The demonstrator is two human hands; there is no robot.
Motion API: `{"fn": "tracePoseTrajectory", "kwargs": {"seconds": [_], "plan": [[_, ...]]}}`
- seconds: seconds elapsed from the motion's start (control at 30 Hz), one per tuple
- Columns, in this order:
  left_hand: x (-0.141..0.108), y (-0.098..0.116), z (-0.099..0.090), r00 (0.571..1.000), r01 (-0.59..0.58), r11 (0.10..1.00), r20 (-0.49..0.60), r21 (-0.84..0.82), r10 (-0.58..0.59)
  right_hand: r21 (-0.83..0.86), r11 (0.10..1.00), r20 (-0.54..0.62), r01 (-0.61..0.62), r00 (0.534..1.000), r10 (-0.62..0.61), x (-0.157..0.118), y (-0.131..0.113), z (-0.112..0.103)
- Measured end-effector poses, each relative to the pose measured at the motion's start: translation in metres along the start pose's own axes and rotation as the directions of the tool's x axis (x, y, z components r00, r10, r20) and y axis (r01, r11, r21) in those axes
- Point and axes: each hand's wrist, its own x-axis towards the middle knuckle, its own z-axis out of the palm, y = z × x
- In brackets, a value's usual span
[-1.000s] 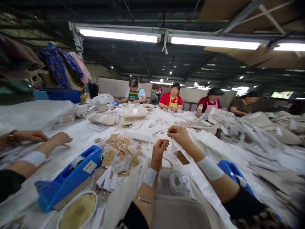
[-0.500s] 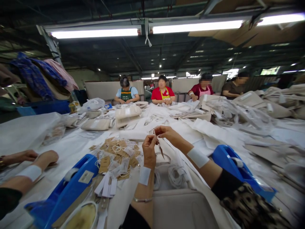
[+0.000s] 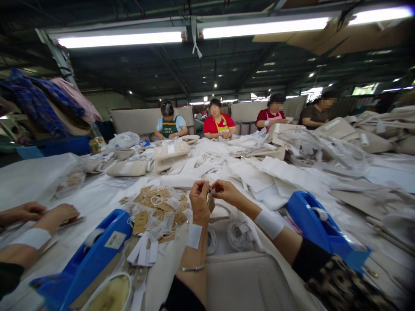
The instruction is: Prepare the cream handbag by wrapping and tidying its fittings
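Note:
My left hand (image 3: 199,202) and my right hand (image 3: 226,191) meet above the table, both pinching a small brown paper tag (image 3: 211,200) with a thin string. Just to the left lies a heap of brown tags with white string loops (image 3: 158,207). Below my hands sit coils of white cord (image 3: 239,235) and a beige bag (image 3: 246,280). White bands wrap both my wrists.
A blue tape dispenser (image 3: 87,259) stands at the lower left, another blue tape dispenser (image 3: 319,229) at the right. A co-worker's hands (image 3: 48,214) rest at the left edge. White fabric pieces (image 3: 259,172) cover the table; several people sit at the far end.
My hands have come closer together and lower, and the tag now sits between both hands instead of hanging on its string. The view has tilted slightly.

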Motion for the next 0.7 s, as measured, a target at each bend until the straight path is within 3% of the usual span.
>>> {"fn": "tracePoseTrajectory", "kwargs": {"seconds": [0.1, 0.2, 0.27, 0.4, 0.47, 0.5, 0.57, 0.63, 0.7], "plan": [[0.001, 0.002, 0.000, 0.999, -0.036, 0.999, -0.012, 0.033, 0.036, -0.177, 0.984, -0.180, 0.034, 0.981, -0.066, -0.008, -0.002, 0.005], [0.002, 0.002, -0.001, 0.997, -0.070, 0.994, -0.039, 0.078, 0.074, -0.329, 0.941, -0.253, 0.083, 0.952, -0.172, -0.018, -0.011, 0.004], [0.002, 0.001, -0.002, 0.995, -0.072, 0.993, -0.059, 0.096, 0.078, -0.499, 0.858, -0.232, 0.127, 0.934, -0.273, -0.025, -0.018, 0.004], [0.004, 0.000, -0.002, 0.999, -0.024, 0.997, -0.032, -0.069, 0.022, -0.854, 0.490, -0.058, 0.174, 0.905, -0.422, -0.037, -0.026, 0.010], [0.004, 0.001, -0.002, 1.000, 0.000, 0.987, -0.010, -0.163, -0.001, -0.880, 0.436, -0.005, 0.190, 0.913, -0.408, -0.042, -0.025, 0.016], [0.003, 0.003, -0.002, 1.000, 0.007, 0.983, -0.007, -0.185, -0.008, -0.863, 0.462, 0.011, 0.205, 0.921, -0.389, -0.043, -0.024, 0.018], [0.002, 0.005, -0.001, 1.000, 0.014, 0.981, -0.004, -0.192, -0.016, -0.748, 0.627, 0.001, 0.219, 0.944, -0.329, -0.041, -0.021, 0.019], [0.000, 0.009, 0.001, 1.000, 0.022, 0.984, 0.015, -0.175, -0.019, -0.449, 0.882, -0.065, 0.146, 0.979, -0.195, -0.032, -0.018, 0.015], [-0.001, 0.011, 0.002, 0.997, 0.042, 0.987, 0.063, -0.155, -0.033, -0.106, 0.994, -0.096, 0.036, 0.994, -0.047, -0.019, -0.018, 0.009]]}}
